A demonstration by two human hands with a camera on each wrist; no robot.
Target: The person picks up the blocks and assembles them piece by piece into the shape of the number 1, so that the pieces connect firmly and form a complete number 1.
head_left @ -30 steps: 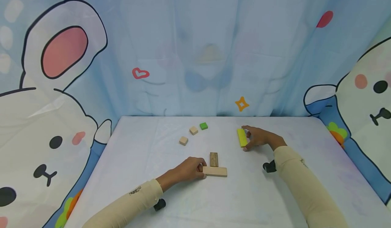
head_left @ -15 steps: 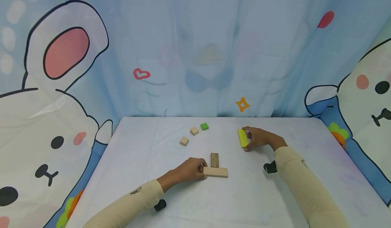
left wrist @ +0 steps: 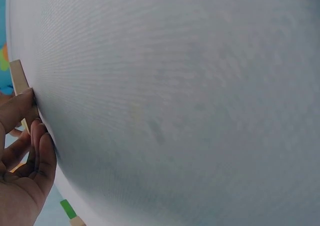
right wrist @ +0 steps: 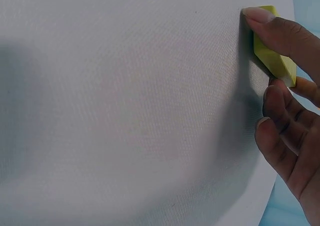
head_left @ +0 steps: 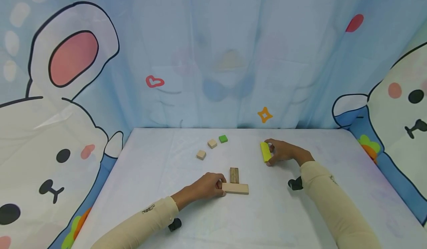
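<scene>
In the head view, my left hand (head_left: 207, 185) pinches the left end of a light wooden block (head_left: 236, 188) lying crosswise on the table. Just behind that block is a darker brown wooden block (head_left: 234, 175), set at a right angle to it. Farther right, my right hand (head_left: 283, 152) holds a yellow block (head_left: 265, 152) by its two ends, thumb at the near end. The right wrist view shows the thumb and a finger on the yellow block (right wrist: 272, 51). In the left wrist view, thumb and fingers grip the light block (left wrist: 19, 77), partly hiding it.
Two small natural wood cubes, a nearer one (head_left: 201, 154) and a farther one (head_left: 212, 143), lie at the back left of the white table (head_left: 150, 160). A green cube (head_left: 223, 138) is beside them. A blue printed curtain (head_left: 227, 56) hangs behind the table.
</scene>
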